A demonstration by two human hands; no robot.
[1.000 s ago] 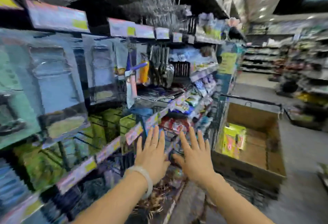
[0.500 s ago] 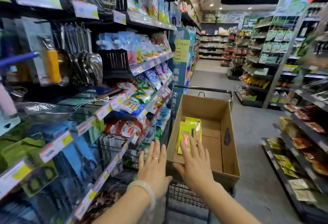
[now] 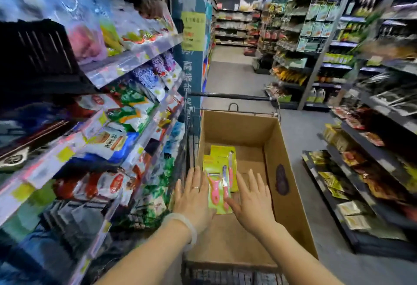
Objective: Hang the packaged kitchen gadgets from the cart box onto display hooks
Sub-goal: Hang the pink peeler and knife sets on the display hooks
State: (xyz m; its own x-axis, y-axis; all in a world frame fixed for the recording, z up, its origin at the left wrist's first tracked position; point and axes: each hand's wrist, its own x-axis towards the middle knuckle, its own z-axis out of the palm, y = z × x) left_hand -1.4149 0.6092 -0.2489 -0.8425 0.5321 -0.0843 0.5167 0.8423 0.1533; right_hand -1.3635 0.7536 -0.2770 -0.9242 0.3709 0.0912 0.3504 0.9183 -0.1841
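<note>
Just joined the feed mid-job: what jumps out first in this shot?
The yellow gadget packs with pink tools lie at the left of the open cardboard box in the cart. Both hands are spread flat over them, left hand and right hand, gripping nothing. Packed shelves crowd the left side of the aisle.

Legible on teal end-panel sign [image 3: 191, 75]: white Chinese characters "高端", further characters below partly hidden by cart handle. On yellow notice [image 3: 193, 31] above: digits "80", remainder blurred. Shelf price tags and product packaging: print smeared, unreadable.
</note>
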